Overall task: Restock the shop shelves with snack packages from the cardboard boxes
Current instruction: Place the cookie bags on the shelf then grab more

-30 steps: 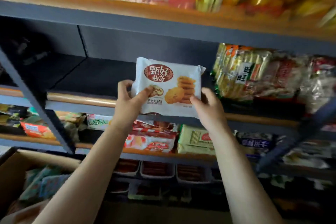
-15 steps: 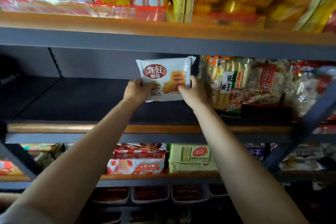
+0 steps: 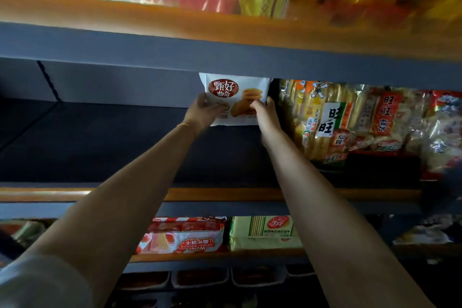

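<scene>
At the back of the dark middle shelf (image 3: 105, 147), I have the white cookie packet (image 3: 235, 97) pinched between both hands: my left hand (image 3: 202, 114) curls round its lower left corner, my right hand (image 3: 265, 114) round its lower right edge, thumbs across the printed front. The packet stands upright, its bottom edge down on the shelf or a hair off it; I cannot tell which. A second ago it was out at the front lip of the shelf; now I have carried it deep inside, close to the grey back wall (image 3: 120, 82), just beside the rice cracker bags (image 3: 332, 117) on its right. So this one is as good as placed, I judge; what remains is to let go without tipping it. The shelf to its left is bare and can take more. Below, wafer packs (image 3: 185, 237) sit on the lower shelf.
</scene>
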Motion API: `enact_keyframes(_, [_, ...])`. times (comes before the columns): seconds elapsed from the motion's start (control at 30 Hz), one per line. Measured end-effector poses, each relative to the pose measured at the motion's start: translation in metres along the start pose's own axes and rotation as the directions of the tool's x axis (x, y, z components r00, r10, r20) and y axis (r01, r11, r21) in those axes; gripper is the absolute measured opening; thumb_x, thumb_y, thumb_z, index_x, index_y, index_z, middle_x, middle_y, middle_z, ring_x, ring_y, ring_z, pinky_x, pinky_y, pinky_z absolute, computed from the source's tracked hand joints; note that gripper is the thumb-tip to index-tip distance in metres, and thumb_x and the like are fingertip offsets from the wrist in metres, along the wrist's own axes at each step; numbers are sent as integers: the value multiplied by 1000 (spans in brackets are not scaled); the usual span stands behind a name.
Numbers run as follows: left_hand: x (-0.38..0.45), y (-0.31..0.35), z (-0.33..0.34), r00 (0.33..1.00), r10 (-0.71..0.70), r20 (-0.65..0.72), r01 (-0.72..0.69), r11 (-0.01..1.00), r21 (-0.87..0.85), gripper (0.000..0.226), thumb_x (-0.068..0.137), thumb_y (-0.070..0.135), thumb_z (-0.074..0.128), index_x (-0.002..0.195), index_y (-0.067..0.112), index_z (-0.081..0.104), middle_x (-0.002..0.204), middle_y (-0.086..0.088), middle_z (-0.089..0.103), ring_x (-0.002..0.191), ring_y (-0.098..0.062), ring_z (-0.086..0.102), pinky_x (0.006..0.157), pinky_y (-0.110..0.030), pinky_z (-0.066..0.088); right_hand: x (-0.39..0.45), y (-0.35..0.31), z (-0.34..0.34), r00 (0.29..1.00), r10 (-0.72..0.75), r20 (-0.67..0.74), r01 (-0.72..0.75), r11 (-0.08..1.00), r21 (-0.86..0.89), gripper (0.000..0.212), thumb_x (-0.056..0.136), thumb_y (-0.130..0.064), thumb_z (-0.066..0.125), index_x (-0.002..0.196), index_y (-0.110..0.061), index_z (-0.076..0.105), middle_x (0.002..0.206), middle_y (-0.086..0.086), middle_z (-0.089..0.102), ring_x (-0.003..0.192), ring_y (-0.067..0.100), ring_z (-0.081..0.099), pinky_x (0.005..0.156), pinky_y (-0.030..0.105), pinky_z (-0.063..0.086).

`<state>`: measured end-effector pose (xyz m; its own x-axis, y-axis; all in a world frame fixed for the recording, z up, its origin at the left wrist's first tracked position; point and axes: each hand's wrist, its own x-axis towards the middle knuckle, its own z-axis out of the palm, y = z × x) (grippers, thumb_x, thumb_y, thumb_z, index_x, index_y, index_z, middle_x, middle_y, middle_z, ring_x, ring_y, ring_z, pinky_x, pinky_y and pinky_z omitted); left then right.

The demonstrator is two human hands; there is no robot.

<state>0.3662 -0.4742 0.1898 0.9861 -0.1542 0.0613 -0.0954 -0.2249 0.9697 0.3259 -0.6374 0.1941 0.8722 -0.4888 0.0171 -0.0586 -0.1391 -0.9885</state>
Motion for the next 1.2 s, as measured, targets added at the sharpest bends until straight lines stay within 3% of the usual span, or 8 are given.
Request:
enact_keyframes(0.23, [3,5,21,997,34,73,-27,995,-95,33,92,17,73,116,17,51,102,7,63,77,3,65,76,-20,50,4,-7,-8,994,34,-107,-32,999,20,54,88,-17,58,138,-3,43,113,6,56,101,21,58,80,27,46])
enact_keyframes(0.4, [-1,5,19,999,22,29,-19,996,-87,57,91,17,73,136,15,38,117,-1,56,108,-19,60,92,-34,52,-5,-4,10,983,-44,-177,2,973,-229,73,86,-24,57,148,-2,24,144,21,38,132,37,43,110,44,37])
enact_keyframes(0.53, [-7,5,18,998,56,-16,-56,998,-7,43,93,16,66,126,20,38,129,-5,53,112,-21,57,96,-37,53,-16,-2,12,985,-146,-94,108,941,-320,68,88,-18,58,149,-10,29,146,18,35,133,32,39,106,33,37])
enact_keyframes(0.67, [-11,9,20,994,10,110,-12,1000,16,60,93,6,62,147,18,40,143,-6,51,124,-20,55,79,-14,47,-15,3,5,993,-116,-15,103,925,-366,68,91,-24,59,151,-22,27,150,13,28,134,31,41,106,33,36])
enact_keyframes(0.87, [-25,12,12,993,-12,115,-1,993,114,69,93,17,65,155,25,36,135,1,46,116,-13,48,91,-23,39,-27,0,-6,990,-139,25,139,932,-334,75,89,-32,63,154,-21,27,152,10,34,136,25,42,103,27,39])
enact_keyframes(1.03, [-63,21,-6,1000,24,8,-24,995,95,40,95,17,65,134,15,57,119,-8,66,89,-15,65,75,-23,48,-68,-9,-14,965,-227,131,257,922,-289,72,90,-30,66,152,-22,30,143,-2,48,129,15,48,99,19,40])
enact_keyframes(1.1, [-92,29,-18,997,64,-48,-65,997,-29,19,97,8,61,114,7,67,102,-12,72,73,-11,67,65,-20,51,-97,-16,-15,947,-264,182,298,935,-195,63,91,-23,67,148,-22,38,127,-10,55,107,-4,55,82,0,39])
enact_keyframes(1.2, [-150,32,-45,980,115,-163,-143,974,-174,19,99,0,54,91,7,69,81,-9,68,62,-10,66,59,-21,54,-147,-20,-7,907,-358,223,376,926,-43,46,92,-16,68,135,-19,51,106,-3,67,81,-9,62,69,2,42])
